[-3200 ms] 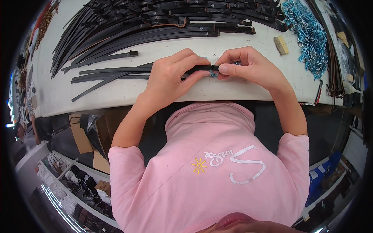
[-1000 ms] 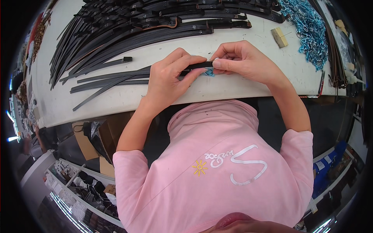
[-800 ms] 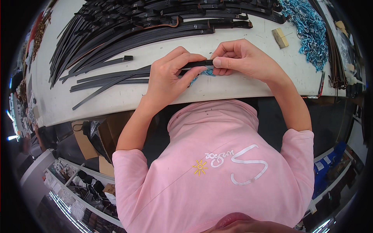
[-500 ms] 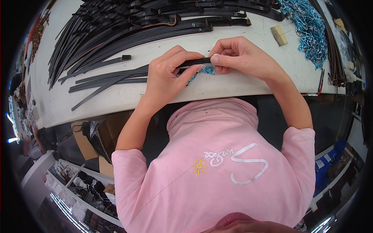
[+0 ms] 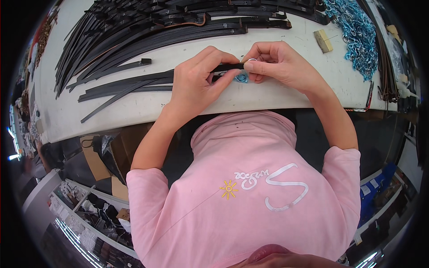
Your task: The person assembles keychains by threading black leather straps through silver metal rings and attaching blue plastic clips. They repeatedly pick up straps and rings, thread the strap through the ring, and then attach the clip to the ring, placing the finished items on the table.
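Note:
A black strap (image 5: 230,67) lies between my hands just above the table's near edge. My left hand (image 5: 193,79) is closed round it, thumb and fingers pinching it near its right end. At that end my right hand (image 5: 281,64) pinches with thumb and forefinger, its other fingers curled. A thin silvery curved edge (image 5: 252,59) shows by the right fingertips; whether it is a metal ring cannot be made out. Under the strap, a small piece in blue film (image 5: 241,77) rests between the hands. Several loose black straps (image 5: 120,89) run leftward from beneath my left hand.
A large pile of black straps (image 5: 178,31) covers the back of the white table (image 5: 290,96). At the back right are a heap of blue-wrapped metal rings (image 5: 353,35) and a yellowish block (image 5: 323,41). Brown strips (image 5: 388,85) hang over the right edge.
My left hand has shifted slightly right, its thumb closer to the strap's end. The silvery edge shows more at the right fingertips. The strap stays held in both hands.

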The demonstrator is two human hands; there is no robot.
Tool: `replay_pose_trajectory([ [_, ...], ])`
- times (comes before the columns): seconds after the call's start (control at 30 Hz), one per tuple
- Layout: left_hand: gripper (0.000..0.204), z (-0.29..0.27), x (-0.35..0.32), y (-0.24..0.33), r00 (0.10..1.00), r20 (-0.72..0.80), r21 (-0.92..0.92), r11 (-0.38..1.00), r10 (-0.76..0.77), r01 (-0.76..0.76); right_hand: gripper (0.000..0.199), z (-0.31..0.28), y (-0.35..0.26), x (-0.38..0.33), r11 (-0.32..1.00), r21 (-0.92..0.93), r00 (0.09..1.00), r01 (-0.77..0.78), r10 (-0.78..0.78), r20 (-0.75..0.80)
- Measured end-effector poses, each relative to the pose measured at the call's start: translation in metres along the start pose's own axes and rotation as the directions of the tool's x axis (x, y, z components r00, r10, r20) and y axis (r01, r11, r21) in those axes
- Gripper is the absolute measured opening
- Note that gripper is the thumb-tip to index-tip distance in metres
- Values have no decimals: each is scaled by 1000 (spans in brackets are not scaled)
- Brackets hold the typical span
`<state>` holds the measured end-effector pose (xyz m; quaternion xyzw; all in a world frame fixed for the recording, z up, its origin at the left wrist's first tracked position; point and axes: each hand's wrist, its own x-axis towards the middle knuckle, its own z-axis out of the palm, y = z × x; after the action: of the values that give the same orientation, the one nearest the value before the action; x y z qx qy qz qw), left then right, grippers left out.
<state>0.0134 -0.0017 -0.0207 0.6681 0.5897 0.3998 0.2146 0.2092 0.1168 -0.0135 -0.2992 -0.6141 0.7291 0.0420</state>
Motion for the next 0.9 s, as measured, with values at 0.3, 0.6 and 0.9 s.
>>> replay_pose_trajectory([
  [0.3,21,-1,-1,-2,999,-11,18,999,35,-35,23,1,2,-2,1000,-11,1000,7,-8,-20],
  [0.6,20,-1,-3,-6,1000,-7,21,1000,7,-7,24,3,-3,-1,998,-61,999,0,-3,-51],
  [0.9,20,-4,-1,1,996,17,-13,996,-90,91,21,3,-1,0,999,-34,997,30,-32,-65],
])
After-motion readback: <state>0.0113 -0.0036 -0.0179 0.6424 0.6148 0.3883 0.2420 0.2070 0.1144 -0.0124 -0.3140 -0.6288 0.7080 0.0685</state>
